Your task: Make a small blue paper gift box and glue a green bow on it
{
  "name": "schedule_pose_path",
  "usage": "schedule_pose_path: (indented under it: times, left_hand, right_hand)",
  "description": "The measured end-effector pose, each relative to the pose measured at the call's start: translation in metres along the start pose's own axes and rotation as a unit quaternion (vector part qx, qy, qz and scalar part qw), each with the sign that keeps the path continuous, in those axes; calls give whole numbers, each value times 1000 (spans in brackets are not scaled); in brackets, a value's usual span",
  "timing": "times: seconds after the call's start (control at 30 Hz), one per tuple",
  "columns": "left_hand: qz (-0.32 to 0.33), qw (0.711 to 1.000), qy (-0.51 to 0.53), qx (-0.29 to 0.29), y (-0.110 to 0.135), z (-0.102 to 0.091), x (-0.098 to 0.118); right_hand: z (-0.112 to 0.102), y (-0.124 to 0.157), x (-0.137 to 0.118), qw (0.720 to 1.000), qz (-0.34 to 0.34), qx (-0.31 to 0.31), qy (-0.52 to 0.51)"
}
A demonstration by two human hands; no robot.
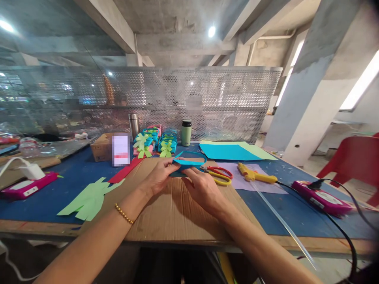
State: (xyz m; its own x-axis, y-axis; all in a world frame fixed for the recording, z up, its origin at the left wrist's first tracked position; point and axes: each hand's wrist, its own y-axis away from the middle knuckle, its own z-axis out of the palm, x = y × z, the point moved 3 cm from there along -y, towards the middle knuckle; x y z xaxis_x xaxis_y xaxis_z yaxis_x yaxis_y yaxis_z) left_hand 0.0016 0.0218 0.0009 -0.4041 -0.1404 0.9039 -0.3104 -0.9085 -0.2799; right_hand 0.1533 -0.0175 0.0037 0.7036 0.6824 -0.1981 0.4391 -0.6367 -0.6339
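A small blue paper basket [190,162] with a thin strip handle sits between my two hands above a sheet of brown cardboard [177,221]. At its left end my left hand [160,173] pinches the wall between thumb and fingers. My right hand [201,187] presses curled fingers against its front and lower edge; the fingertips are partly hidden. Just right of the basket lie scissors [220,175] with red and yellow handles. Farther right, a yellow glue gun [257,174] with a long clear glue stick [284,225] rests on a lilac paper sheet [237,183].
Finished-looking blue and pink baskets with green bows [166,144] stand behind, near a green bottle [186,133], a steel flask [134,125] and a carton [102,149]. Green paper strips [89,199] lie left. Blue sheets [227,152] and a magenta power strip [321,197] are right.
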Motion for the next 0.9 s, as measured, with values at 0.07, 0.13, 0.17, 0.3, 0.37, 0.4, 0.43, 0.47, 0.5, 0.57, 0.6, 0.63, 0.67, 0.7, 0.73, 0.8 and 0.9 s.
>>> schedule_pose_path:
  times: [0.07,0.13,0.17,0.3,0.37,0.4,0.43,0.47,0.5,0.57,0.6,0.63,0.67,0.7,0.73,0.8,0.9]
  left_hand:
    - [-12,999,-2,-29,1,4,-1]
    - [-26,998,4,-59,2,6,-1]
    - [-33,997,8,-73,2,6,0]
    - [-37,995,6,-96,2,0,4]
    - [-23,994,-32,-105,4,-1,8]
    - [-18,992,-56,-115,5,-1,10]
    - [-16,989,-78,-125,6,1,11]
    - [-16,986,-96,-132,7,2,13]
    - [-19,985,-107,-136,8,4,14]
    - [-9,984,-130,-122,9,5,17]
    - [2,983,-151,-108,9,5,18]
    - [12,980,-175,-91,9,3,19]
    - [21,977,-198,-75,8,2,20]
    - [26,974,-218,-61,7,0,20]
    - [29,971,-231,-52,7,-2,20]
    - [30,970,-237,-44,5,-4,20]
    - [37,968,-244,-36,3,-5,19]
  right_hand:
    - [3,-1,0,999,17,-2,-44]
    - [5,-2,3,995,37,-8,-94]
    - [6,-2,5,991,50,-12,-120]
    - [3,-4,12,970,103,-30,-216]
    - [2,-5,13,957,124,-43,-259]
    - [1,-5,13,950,133,-51,-278]
    - [0,-5,13,944,139,-58,-294]
    - [0,-5,12,938,144,-64,-308]
    - [-1,-5,12,933,148,-68,-320]
    - [-2,-5,14,925,155,-74,-339]
    - [-2,-5,15,921,158,-77,-347]
    - [-2,-6,16,918,162,-80,-354]
    - [-2,-6,16,914,167,-84,-360]
    - [-2,-6,17,911,172,-88,-364]
    - [-1,-6,18,908,177,-91,-368]
    - [-1,-5,17,903,190,-97,-373]
    - [0,-4,15,896,210,-109,-377]
